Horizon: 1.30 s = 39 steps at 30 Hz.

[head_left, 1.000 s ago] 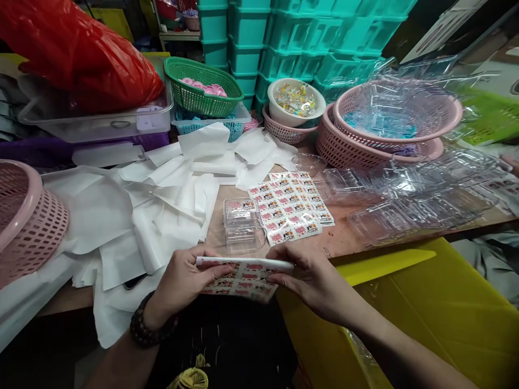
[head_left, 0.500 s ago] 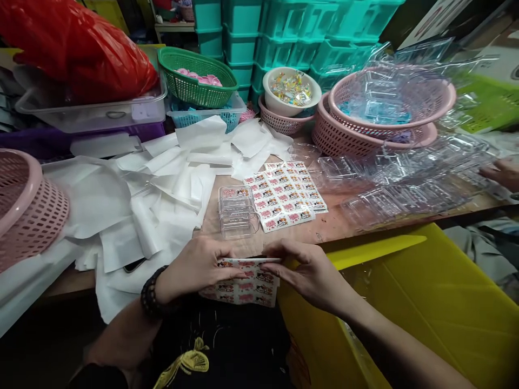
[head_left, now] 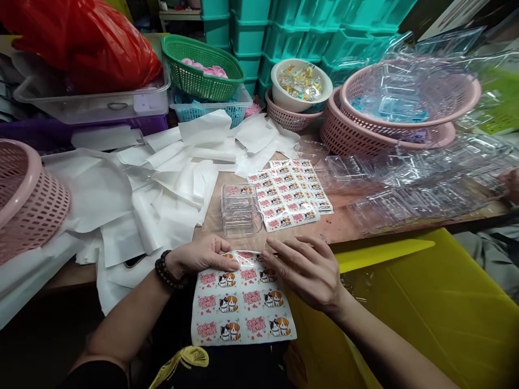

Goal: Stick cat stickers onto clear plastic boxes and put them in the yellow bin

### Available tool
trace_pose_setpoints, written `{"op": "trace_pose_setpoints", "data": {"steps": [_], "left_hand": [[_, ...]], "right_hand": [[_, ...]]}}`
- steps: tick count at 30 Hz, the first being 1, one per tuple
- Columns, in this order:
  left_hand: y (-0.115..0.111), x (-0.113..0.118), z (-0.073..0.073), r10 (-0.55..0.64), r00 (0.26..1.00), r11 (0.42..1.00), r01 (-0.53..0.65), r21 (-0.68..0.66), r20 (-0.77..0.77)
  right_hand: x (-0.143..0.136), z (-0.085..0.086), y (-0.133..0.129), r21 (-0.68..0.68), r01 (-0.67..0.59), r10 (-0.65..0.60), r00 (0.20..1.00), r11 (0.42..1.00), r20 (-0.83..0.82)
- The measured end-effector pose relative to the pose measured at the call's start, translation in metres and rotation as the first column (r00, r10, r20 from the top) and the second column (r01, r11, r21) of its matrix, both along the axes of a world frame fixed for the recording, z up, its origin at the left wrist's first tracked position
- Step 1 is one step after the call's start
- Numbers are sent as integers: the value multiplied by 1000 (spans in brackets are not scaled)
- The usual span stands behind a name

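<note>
A sheet of cat-and-dog stickers [head_left: 244, 310] hangs over the table's front edge, its printed face toward me. My left hand [head_left: 201, 256] pinches its upper left part, thumb on top and the other fingers mostly hidden behind. The fingers of my right hand [head_left: 308, 274] are stretched out and apart over the sheet's upper right corner, with fingertips at its edge. Just beyond the hands stands a clear plastic case [head_left: 242, 213] with one such sticker at its top. More sticker sheets [head_left: 290, 202] lie overlapping to the right of the case.
White backing papers [head_left: 166, 186] are heaped on the left. Clear plastic cases [head_left: 417, 205] lie along the right side. Pink baskets [head_left: 385, 138], a white bowl [head_left: 279, 100] and a green basket [head_left: 203, 86] stand behind. A yellow bin [head_left: 425, 292] is below the table edge, right.
The sheet between my hands has unfolded downward and now shows more stickers. My right hand has gone from a pinch to outstretched fingers. The view has shifted slightly.
</note>
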<state>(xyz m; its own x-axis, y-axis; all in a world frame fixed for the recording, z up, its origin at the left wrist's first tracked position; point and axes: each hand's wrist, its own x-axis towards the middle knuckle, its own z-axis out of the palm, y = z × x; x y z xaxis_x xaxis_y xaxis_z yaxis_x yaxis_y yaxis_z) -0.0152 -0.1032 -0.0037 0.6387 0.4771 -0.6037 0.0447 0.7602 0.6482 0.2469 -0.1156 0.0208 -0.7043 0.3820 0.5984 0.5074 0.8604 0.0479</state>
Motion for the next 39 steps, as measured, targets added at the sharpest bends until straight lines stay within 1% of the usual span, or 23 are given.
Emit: {"op": "trace_pose_setpoints", "data": {"steps": [2, 5, 9, 11, 13, 14, 16, 18, 19, 20, 21, 22, 23, 24, 25, 26, 27, 28, 29, 30, 33, 36, 39], "left_hand": [[-1, 0, -5, 0, 999, 999, 1, -48, 37], [-1, -3, -12, -6, 997, 995, 14, -100, 81], [-2, -5, -18, -23, 993, 990, 39, -133, 117], [-2, -5, -19, -31, 993, 991, 46, -128, 118], [-1, -4, -18, -33, 993, 993, 46, -109, 116], [0, -5, -18, -36, 993, 994, 47, -98, 108], [1, -7, -17, -65, 995, 995, 71, -74, 77], [2, -12, -13, -111, 993, 994, 111, -5, 34], [2, -14, -9, -136, 991, 989, 135, 61, 6], [2, -17, -5, -150, 988, 976, 153, 154, -31], [1, -19, 1, -145, 986, 945, 162, 285, -78], [-1, -20, 7, -104, 985, 878, 158, 452, -141], [-3, -19, 12, -24, 977, 762, 155, 629, -211], [-4, -16, 17, 92, 958, 599, 166, 784, -273], [-6, -11, 20, 215, 924, 413, 206, 887, -315], [-6, -6, 21, 318, 884, 245, 273, 930, -343], [-6, 1, 20, 394, 843, 126, 346, 930, -367], [-5, 7, 17, 437, 807, 61, 414, 908, -397], [-4, 12, 12, 459, 779, 32, 466, 884, -427], [-2, 16, 6, 475, 756, 22, 501, 865, -450], [5, 22, -12, 526, 713, 2, 545, 838, -464], [7, 21, -22, 557, 704, -40, 553, 832, -441], [6, 20, -24, 573, 696, -50, 556, 829, -432]], "right_hand": [[0, -3, 1, 125, -33, 32, 999, 992, 10], [-1, -7, 3, 250, -94, 95, 995, 964, 9], [-2, -10, 9, 311, -186, 191, 982, 932, 14], [-3, -11, 11, 205, -179, 189, 982, 962, -27], [-6, -10, 10, -2, -136, 135, 984, 991, -120], [-7, -8, 9, -117, -124, 103, 980, 985, -171], [-9, -1, 5, -307, -155, 72, 961, 939, -266], [-9, 7, 2, -464, -240, 41, 916, 852, -398], [-8, 11, 2, -522, -283, -15, 869, 805, -494], [-7, 14, 5, -558, -318, -103, 796, 766, -596], [-6, 15, 11, -581, -338, -210, 706, 740, -677], [-5, 15, 19, -602, -339, -310, 620, 723, -721], [-5, 13, 29, -629, -326, -384, 571, 706, -726], [-7, 10, 42, -663, -301, -425, 574, 686, -700], [-10, 5, 57, -704, -269, -438, 625, 657, -647], [-13, 0, 72, -746, -231, -425, 701, 625, -573], [-18, -6, 88, -779, -191, -394, 776, 597, -493], [-23, -11, 102, -807, -160, -352, 839, 569, -415], [-28, -16, 115, -831, -142, -306, 885, 538, -350], [-33, -20, 126, -851, -140, -263, 915, 506, -307], [-42, -28, 146, -887, -184, -183, 942, 423, -283], [-43, -29, 150, -900, -204, -193, 936, 386, -295], [-43, -29, 152, -910, -195, -208, 936, 367, -284]]}}
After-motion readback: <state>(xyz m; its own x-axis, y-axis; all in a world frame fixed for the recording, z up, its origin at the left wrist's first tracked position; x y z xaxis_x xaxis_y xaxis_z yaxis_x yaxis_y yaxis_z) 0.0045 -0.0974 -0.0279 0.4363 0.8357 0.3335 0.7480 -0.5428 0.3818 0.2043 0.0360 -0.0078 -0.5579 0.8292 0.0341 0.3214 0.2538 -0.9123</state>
